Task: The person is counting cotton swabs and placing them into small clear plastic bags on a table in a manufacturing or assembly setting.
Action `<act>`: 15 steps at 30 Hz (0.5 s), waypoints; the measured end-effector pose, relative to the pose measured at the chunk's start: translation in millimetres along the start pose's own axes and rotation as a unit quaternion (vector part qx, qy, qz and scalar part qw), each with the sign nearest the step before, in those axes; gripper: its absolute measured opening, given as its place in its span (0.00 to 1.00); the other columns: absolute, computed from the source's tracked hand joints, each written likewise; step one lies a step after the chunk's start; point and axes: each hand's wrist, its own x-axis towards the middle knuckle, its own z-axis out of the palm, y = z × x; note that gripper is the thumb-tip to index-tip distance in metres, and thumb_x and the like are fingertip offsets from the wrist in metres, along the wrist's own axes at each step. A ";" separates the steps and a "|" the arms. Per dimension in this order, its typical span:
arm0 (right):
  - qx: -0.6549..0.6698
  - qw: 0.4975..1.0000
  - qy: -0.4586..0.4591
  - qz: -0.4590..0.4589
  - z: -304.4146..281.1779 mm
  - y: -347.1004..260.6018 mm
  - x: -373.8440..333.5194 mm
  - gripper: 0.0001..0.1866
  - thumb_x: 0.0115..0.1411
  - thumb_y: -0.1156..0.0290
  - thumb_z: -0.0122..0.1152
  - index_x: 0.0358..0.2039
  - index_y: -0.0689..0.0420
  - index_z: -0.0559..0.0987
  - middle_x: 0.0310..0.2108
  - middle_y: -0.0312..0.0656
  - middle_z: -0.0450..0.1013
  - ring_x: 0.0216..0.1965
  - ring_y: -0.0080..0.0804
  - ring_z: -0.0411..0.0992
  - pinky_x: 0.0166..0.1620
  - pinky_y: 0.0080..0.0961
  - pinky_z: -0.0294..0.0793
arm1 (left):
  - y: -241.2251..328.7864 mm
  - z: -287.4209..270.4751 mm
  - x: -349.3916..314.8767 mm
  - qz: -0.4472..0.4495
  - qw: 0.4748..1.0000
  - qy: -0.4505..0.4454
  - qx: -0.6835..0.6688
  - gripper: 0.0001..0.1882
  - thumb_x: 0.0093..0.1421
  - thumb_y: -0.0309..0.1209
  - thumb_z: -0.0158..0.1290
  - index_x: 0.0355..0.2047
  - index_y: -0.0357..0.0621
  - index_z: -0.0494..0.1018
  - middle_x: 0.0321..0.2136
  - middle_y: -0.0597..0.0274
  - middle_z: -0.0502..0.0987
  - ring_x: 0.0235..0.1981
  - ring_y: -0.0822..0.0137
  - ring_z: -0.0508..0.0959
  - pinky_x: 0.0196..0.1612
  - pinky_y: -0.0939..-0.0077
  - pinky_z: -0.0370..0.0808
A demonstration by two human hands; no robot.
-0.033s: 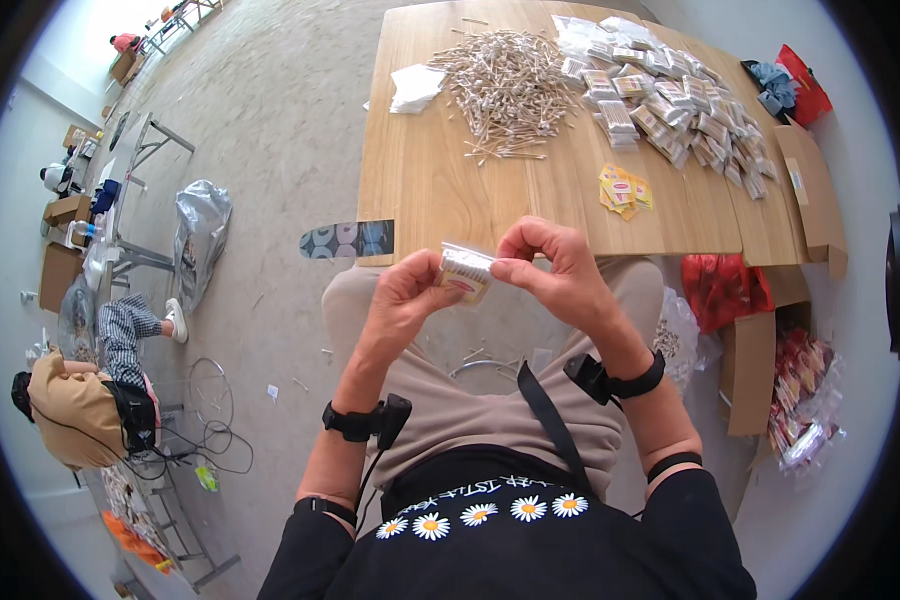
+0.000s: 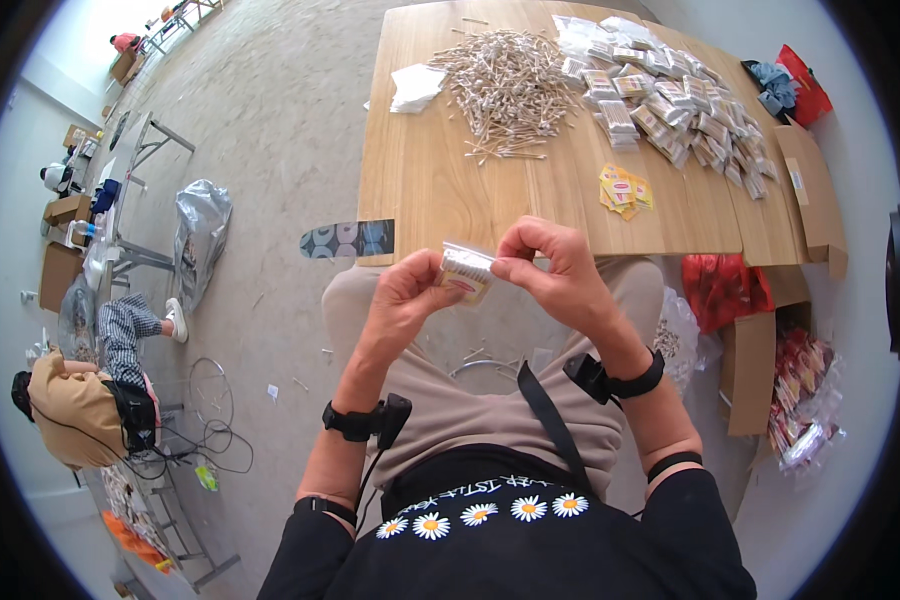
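Observation:
A small clear bag of cotton swabs (image 2: 467,268) with a yellow card inside is held over my lap, just off the table's near edge. My left hand (image 2: 407,290) grips its left side between thumb and fingers. At the bag's upper right corner, my right hand (image 2: 550,265) pinches the edge with thumb and forefinger. Farther off on the wooden table (image 2: 420,180) lies a heap of loose cotton swabs (image 2: 505,85). Filled swab bags (image 2: 670,100) are piled to its right. Several yellow cards (image 2: 625,190) lie nearer, and flat white bags (image 2: 417,88) sit left of the heap.
Right of the table are a cardboard box (image 2: 748,370), a red plastic bag (image 2: 725,290) and a heap of red-and-clear packaging (image 2: 805,400). A patterned strip (image 2: 348,239) juts from the table's left corner. A seated co-worker (image 2: 80,410) and a grey plastic bag (image 2: 200,235) are at left.

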 end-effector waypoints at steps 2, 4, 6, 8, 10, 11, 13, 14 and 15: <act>-0.028 1.000 -0.001 -0.011 0.1 -1.4 1.4 0.07 0.55 0.76 0.66 0.27 0.65 0.77 0.23 0.36 0.70 0.25 0.19 0.65 0.29 0.22 0.65 | 0.3 -0.1 0.3 -0.004 1.000 0.001 0.012 0.08 0.62 0.18 0.57 0.42 0.35 0.74 0.36 0.67 0.80 0.39 0.80 0.77 0.46 0.82 0.75; -0.057 0.998 -0.003 -0.022 1.0 -2.4 2.0 0.07 0.55 0.76 0.66 0.27 0.65 0.76 0.23 0.36 0.69 0.25 0.19 0.64 0.28 0.23 0.64 | 1.1 0.4 0.0 0.001 1.000 0.003 0.014 0.08 0.62 0.18 0.57 0.42 0.35 0.74 0.35 0.67 0.80 0.39 0.80 0.77 0.45 0.82 0.76; -0.016 0.999 0.000 0.028 2.7 -3.2 1.7 0.07 0.55 0.76 0.65 0.27 0.66 0.76 0.22 0.36 0.68 0.24 0.19 0.63 0.27 0.23 0.63 | 3.1 1.6 0.0 0.005 1.000 0.003 0.016 0.08 0.63 0.18 0.57 0.42 0.35 0.74 0.35 0.67 0.80 0.39 0.80 0.77 0.45 0.82 0.76; -0.006 0.999 -0.009 0.043 2.3 1.3 2.7 0.07 0.55 0.76 0.65 0.27 0.65 0.76 0.22 0.36 0.68 0.24 0.18 0.63 0.27 0.22 0.63 | 5.5 3.0 0.6 0.010 1.000 0.011 0.022 0.07 0.63 0.18 0.57 0.42 0.35 0.74 0.35 0.67 0.80 0.39 0.80 0.77 0.45 0.82 0.76; 0.004 0.998 -0.018 0.058 3.5 5.0 2.6 0.07 0.56 0.76 0.64 0.27 0.65 0.76 0.22 0.35 0.68 0.24 0.18 0.63 0.26 0.22 0.63 | 2.8 -0.4 0.1 0.009 0.999 0.010 0.040 0.07 0.63 0.18 0.57 0.42 0.35 0.74 0.35 0.67 0.80 0.39 0.80 0.77 0.45 0.81 0.76; -0.009 0.999 -0.021 0.045 4.3 6.1 2.2 0.07 0.56 0.76 0.65 0.27 0.65 0.76 0.22 0.35 0.68 0.24 0.18 0.62 0.26 0.22 0.63 | 1.9 -1.6 -0.2 0.008 0.998 0.009 0.057 0.07 0.63 0.19 0.57 0.42 0.35 0.74 0.35 0.67 0.80 0.39 0.79 0.77 0.46 0.81 0.77; -0.022 0.999 -0.024 0.032 3.6 6.3 2.4 0.07 0.56 0.75 0.65 0.26 0.64 0.76 0.22 0.34 0.69 0.24 0.18 0.62 0.26 0.21 0.62 | 0.9 -1.2 -1.3 0.001 0.999 0.009 0.047 0.07 0.63 0.19 0.57 0.42 0.35 0.74 0.36 0.67 0.80 0.39 0.79 0.77 0.46 0.81 0.77; 0.002 0.997 -0.030 0.069 1.1 5.0 2.8 0.08 0.56 0.73 0.66 0.29 0.64 0.77 0.24 0.34 0.70 0.26 0.18 0.64 0.29 0.21 0.65 | 0.4 -1.0 -1.8 -0.006 0.999 0.010 0.038 0.07 0.63 0.19 0.57 0.41 0.35 0.74 0.36 0.67 0.80 0.39 0.79 0.77 0.46 0.81 0.77; 0.026 0.993 -0.037 0.105 -0.4 4.2 3.2 0.10 0.56 0.70 0.67 0.32 0.64 0.77 0.25 0.34 0.71 0.28 0.19 0.66 0.32 0.20 0.68 | 1.1 -0.4 -1.9 -0.005 0.999 0.011 0.038 0.07 0.63 0.19 0.57 0.41 0.35 0.74 0.36 0.67 0.80 0.39 0.79 0.77 0.46 0.81 0.77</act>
